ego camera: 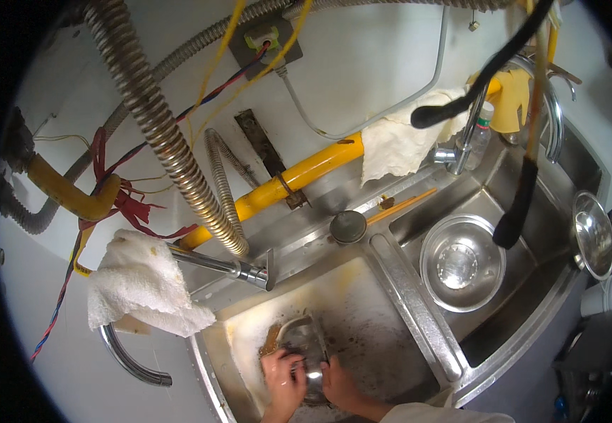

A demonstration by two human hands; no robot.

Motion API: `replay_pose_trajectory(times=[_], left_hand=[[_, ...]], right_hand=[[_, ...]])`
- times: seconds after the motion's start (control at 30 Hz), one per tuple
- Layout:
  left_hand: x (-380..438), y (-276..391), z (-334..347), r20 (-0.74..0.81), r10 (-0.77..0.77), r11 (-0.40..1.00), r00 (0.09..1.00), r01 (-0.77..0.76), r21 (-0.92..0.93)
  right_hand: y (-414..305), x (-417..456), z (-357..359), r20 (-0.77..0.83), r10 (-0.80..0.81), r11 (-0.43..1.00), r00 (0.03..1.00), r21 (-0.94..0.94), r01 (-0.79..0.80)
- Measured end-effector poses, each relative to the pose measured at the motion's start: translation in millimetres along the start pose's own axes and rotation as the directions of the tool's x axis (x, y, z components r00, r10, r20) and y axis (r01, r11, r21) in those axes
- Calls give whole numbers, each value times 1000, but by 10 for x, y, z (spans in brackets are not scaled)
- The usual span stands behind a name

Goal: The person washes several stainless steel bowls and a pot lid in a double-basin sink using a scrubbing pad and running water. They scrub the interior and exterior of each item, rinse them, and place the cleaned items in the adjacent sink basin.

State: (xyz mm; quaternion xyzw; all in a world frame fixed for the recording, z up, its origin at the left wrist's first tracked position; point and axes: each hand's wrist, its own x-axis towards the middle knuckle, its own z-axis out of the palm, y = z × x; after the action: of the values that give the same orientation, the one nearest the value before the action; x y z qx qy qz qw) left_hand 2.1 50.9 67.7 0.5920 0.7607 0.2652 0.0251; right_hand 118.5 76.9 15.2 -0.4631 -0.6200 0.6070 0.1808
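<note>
Both of my hands are at a shiny metal bowl (pixel 310 338), tilted in the foamy water of the left sink basin (pixel 425 365). With its fingers along the rim, my right hand (pixel 342 382) grips the bowl's right side. My left hand (pixel 283 376) bends its fingers against the bowl from the left. Something dark shows under those fingertips, but I cannot tell whether it is a scrubber or shadow. Beside the bowl a brown item (pixel 270 339) lies partly in the white suds (pixel 247 330). Murky water hides whatever lies deeper.
A metal bowl (pixel 462 264) sits in the right basin. On the back ledge are a small round dish (pixel 348 226) and chopsticks (pixel 409 203). A towel (pixel 142 285) drapes the left faucet (pixel 136 367). A flexible metal hose (pixel 152 121) and black-tipped cords (pixel 515 224) hang over the sinks.
</note>
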Motion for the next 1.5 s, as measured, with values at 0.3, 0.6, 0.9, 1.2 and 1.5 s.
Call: replay_pose_trajectory(times=[0.3,0.6,0.9,1.2,1.5], left_hand=[[390,-665,558,417,-214,976,884,174,131],[267,80,258,519,214,977,828,-185,-107],[359,-1240,695,663,-18,980,748,144,-136],[-765,-1193,767,813,-418,508,406,846,-160],[-690,-589,1193,898,-213,974,385,11,227]], right_hand=[[320,-20,-205,72,-37,999,997,11,36],[419,77,-120,4,-36,998,999,45,36],[285,99,-218,138,102,994,985,-50,-96],[-181,-270,-875,-71,-66,980,995,185,78],[-762,-889,-2978,-627,-43,903,778,308,299]])
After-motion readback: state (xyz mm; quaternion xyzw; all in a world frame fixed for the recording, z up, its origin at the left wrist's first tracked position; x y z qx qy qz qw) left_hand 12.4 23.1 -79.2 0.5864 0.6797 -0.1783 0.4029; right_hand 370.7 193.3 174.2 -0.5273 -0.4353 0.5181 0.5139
